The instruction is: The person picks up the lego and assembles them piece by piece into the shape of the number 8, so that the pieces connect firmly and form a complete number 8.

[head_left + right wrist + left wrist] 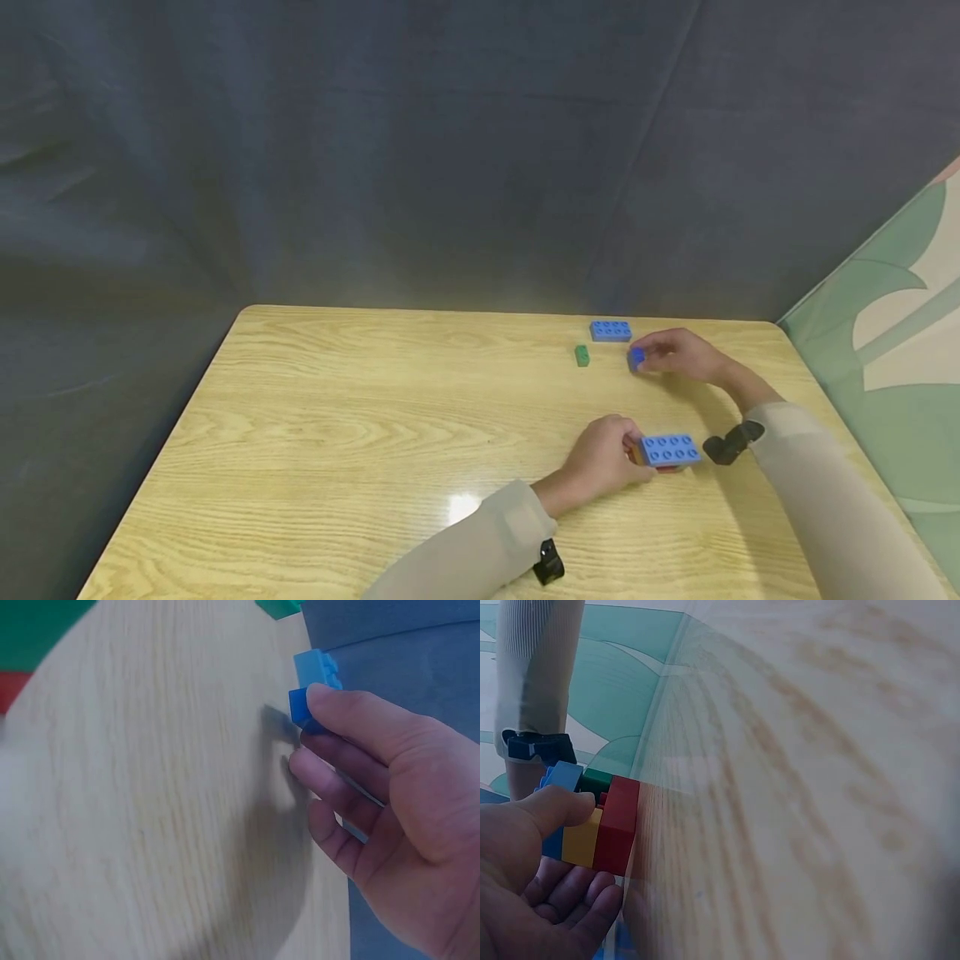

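Evidently the left hand (pixel 600 462) grips the stack (pixel 667 452), steadying it on the surface (pixel 360 433). At 12 o'clock, the right hand (pixel 678 354) pinches a blue brick (pixel 636 358), lifting it clear.

Place: a staged recording corner, not a lived-in room.
Backdrop: dark grey-blue cloth (pixel 450 150) hangs in folds behind and to the left, hiding the walls.
Counter: a small light wood-grain counter (pixel 360 433) with rounded corners.
Floor: green-and-cream leaf-pattern mat (pixel 885 333) at the right.
Props: only toy building bricks (pixel 610 331) lie out.
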